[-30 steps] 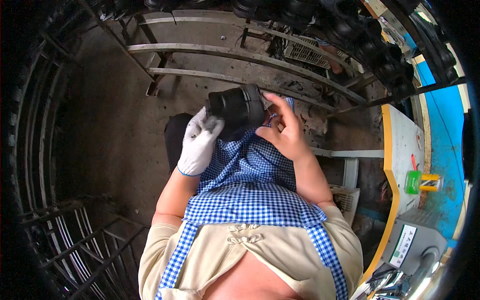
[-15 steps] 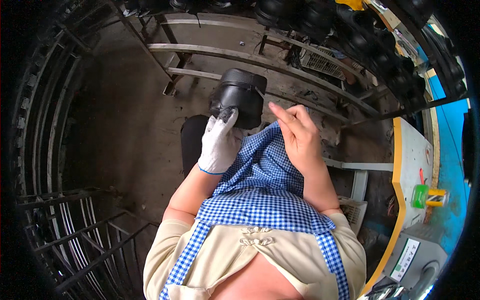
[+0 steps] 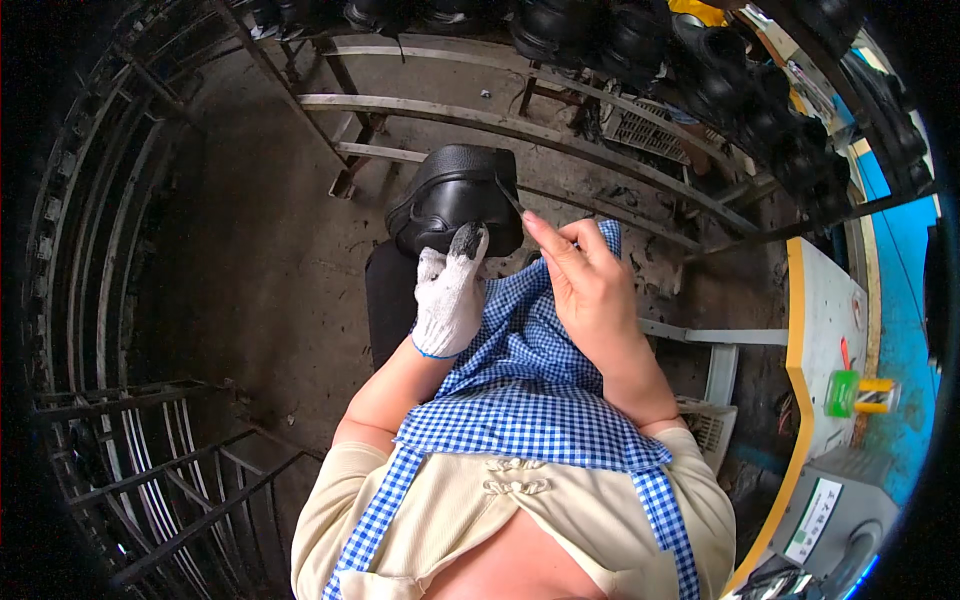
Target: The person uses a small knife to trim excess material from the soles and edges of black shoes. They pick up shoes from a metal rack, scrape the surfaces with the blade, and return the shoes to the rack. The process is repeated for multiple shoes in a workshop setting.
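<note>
A black leather shoe [image 3: 450, 200] is held up in front of me, over the blue checked apron and a dark trouser leg. My left hand [image 3: 452, 300], in a white knit glove with a blackened thumb, grips it from below, the thumb pressed on its near side. Bare and pinched, my right hand [image 3: 590, 270] holds the end of a thin dark tool [image 3: 511, 196]. The tool's far part lies against the shoe's right edge. Whether it is a blade or a small brush I cannot make out.
Metal rack rails [image 3: 430, 108] cross ahead, with black shoes [image 3: 720, 80] lined along the top right. A white table with a yellow edge [image 3: 797, 340] stands at right, bearing a green-and-yellow container [image 3: 842, 393] and a grey machine [image 3: 835, 500]. Dark metal frames [image 3: 190, 480] stand at left.
The shoe has shifted slightly left and turned in my left hand. My right hand has moved a little left and lower, staying at the shoe's right edge with the thin tool.
</note>
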`<action>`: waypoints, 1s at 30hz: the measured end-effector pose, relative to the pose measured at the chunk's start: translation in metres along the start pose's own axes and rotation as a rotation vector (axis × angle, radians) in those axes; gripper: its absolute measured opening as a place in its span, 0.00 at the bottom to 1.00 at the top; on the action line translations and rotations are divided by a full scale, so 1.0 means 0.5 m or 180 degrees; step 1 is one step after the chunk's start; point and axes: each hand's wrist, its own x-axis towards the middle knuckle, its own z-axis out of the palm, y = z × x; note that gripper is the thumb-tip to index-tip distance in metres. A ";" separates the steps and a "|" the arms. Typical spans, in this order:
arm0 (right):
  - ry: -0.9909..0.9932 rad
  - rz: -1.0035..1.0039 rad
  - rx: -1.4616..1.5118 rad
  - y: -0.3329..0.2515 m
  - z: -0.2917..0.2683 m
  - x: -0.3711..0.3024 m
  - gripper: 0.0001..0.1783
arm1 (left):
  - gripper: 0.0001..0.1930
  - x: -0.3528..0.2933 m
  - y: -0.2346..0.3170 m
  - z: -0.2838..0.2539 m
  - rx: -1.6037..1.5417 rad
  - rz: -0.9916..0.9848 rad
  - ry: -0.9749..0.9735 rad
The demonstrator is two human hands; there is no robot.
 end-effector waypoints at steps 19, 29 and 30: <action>-0.0088 0.0067 -0.0084 -0.005 0.004 -0.009 0.27 | 0.28 -0.017 -0.021 0.038 -0.0690 -0.0652 -0.0066; 0.0017 0.0086 -0.0052 -0.002 0.008 -0.007 0.27 | 0.17 0.021 0.044 0.034 -0.2073 -0.1893 0.0582; 0.0005 0.0097 -0.0067 -0.002 0.008 -0.008 0.27 | 0.11 0.016 0.033 0.042 -0.1189 -0.1011 0.0626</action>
